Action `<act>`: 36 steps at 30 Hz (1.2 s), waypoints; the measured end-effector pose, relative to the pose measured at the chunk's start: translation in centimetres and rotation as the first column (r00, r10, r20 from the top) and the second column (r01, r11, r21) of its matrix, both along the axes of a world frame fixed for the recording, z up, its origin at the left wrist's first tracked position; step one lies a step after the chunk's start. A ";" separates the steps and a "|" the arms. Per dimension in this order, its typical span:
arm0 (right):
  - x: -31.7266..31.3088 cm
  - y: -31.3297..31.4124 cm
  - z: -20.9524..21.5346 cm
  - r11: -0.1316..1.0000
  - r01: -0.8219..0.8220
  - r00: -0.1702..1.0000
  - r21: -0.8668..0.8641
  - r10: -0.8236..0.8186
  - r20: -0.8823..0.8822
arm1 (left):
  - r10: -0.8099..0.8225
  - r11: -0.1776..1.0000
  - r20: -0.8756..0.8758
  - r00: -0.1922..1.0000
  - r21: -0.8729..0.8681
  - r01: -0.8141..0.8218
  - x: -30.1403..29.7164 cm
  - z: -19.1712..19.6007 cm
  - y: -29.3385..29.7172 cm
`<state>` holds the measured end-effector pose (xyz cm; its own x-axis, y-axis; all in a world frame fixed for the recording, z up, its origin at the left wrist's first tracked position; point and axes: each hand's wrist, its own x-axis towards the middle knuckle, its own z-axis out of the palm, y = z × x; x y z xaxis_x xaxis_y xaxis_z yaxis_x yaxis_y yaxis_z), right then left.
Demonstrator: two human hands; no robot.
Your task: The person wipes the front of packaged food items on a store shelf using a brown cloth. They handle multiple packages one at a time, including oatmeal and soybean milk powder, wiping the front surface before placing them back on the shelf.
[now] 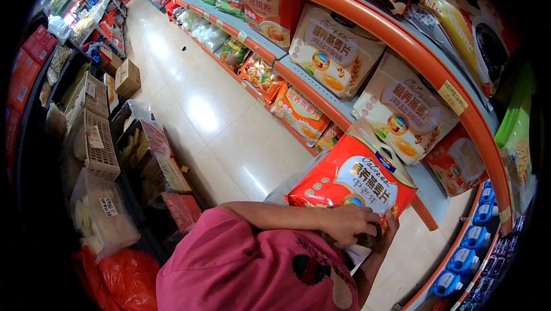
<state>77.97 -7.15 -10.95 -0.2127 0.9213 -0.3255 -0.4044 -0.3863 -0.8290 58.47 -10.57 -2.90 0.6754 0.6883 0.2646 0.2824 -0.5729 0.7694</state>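
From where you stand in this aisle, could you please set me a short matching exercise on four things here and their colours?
Things:
1. bag in the left hand
2. bottles on the lowest shelf
3. box on the floor
4. baskets at left

Colours:
a. white
b. red
c. brown
d. blue

Pairs: 1-b, 2-d, 3-c, 4-a

Grocery shop / supermarket aisle. Orange-edged shelves [367,26] w/ price tags [453,97], stocked w/ big cereal bags [336,49] & red packs. Blue detergent bottles [468,253] on lower shelf. White baskets [100,144] of goods opposite, cardboard box [127,78] on glossy tiled floor [218,121].
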 end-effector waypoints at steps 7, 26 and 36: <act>0.0 0.6 -0.4 0.996 0.088 0.983 0.018 -0.090 0.159 | 0.273 0.958 -0.051 0.961 -0.072 -0.276 -4.1 -0.4 1.3; 0.5 0.8 -1.9 0.991 0.133 0.990 0.026 -0.134 0.049 | 0.595 0.795 -0.006 0.804 -0.146 -0.589 -9.5 -1.2 2.7; 0.6 0.7 -2.1 0.992 0.123 0.992 0.004 -0.123 0.025 | 0.758 0.645 -0.149 0.635 0.027 -0.763 -9.7 -1.8 2.4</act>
